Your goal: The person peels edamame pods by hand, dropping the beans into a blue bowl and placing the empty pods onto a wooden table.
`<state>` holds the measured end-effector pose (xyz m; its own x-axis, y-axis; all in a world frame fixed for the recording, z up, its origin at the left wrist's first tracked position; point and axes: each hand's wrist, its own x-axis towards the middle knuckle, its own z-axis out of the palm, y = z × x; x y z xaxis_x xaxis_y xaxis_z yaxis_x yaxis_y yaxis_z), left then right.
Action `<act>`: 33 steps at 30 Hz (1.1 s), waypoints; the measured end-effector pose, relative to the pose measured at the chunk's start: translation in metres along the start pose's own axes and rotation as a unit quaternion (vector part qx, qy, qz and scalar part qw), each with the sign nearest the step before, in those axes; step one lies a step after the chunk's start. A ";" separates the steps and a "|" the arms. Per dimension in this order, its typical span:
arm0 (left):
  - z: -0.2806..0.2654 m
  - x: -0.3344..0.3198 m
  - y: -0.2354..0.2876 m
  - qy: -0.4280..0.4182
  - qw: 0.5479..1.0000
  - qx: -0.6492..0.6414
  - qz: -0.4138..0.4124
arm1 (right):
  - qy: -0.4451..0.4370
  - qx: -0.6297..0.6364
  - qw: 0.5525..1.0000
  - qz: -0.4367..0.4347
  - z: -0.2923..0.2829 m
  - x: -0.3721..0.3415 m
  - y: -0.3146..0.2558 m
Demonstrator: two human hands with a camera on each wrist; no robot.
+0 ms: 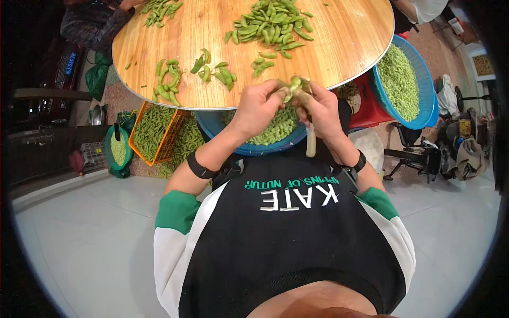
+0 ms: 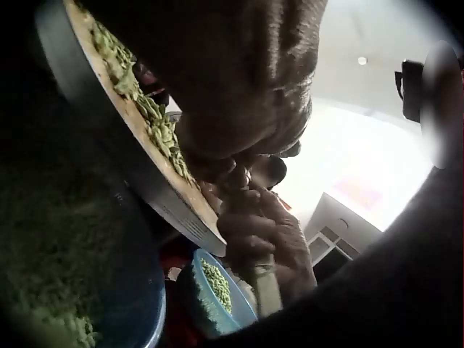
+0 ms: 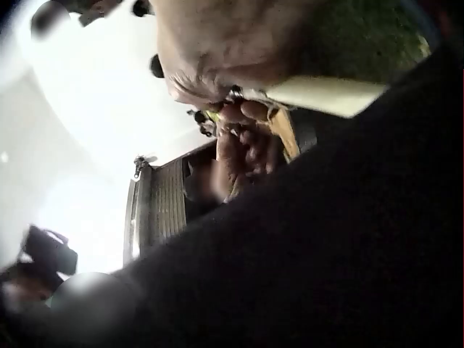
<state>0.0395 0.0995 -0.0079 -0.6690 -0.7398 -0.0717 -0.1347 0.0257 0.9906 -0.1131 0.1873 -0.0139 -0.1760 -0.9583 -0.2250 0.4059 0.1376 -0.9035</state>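
Note:
Over the near edge of the round wooden table [image 1: 201,32], both hands meet at green soybean pods [image 1: 295,91]. My left hand [image 1: 258,108] pinches a pod between thumb and fingers. Curled fingers of my right hand [image 1: 324,112] grip a pale, flat handle [image 1: 311,142] that sticks out below the palm; its other end is hidden. The right thumb and fingertips are at the pods too. In the right wrist view the handle [image 3: 330,96] shows as a cream strip. Beneath the hands is a blue basin of shelled beans [image 1: 273,130].
A large pod heap [image 1: 273,24] and smaller groups of pods [image 1: 168,82] lie on the table. Right of it stands a blue basket of beans [image 1: 397,79] on a red stool [image 1: 363,100]. An orange crate of pods [image 1: 154,132] and a green basin [image 1: 117,148] are at left.

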 end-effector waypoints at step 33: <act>0.017 -0.038 -0.042 0.019 0.997 -0.063 -0.033 | -0.076 -0.335 0.914 -0.214 0.012 -0.004 0.015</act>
<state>0.0581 0.1381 -0.0491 -0.6326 -0.7627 -0.1348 -0.0835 -0.1059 0.9909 -0.0956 0.1902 -0.0228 -0.0425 -0.9769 0.2093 -0.3200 -0.1851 -0.9291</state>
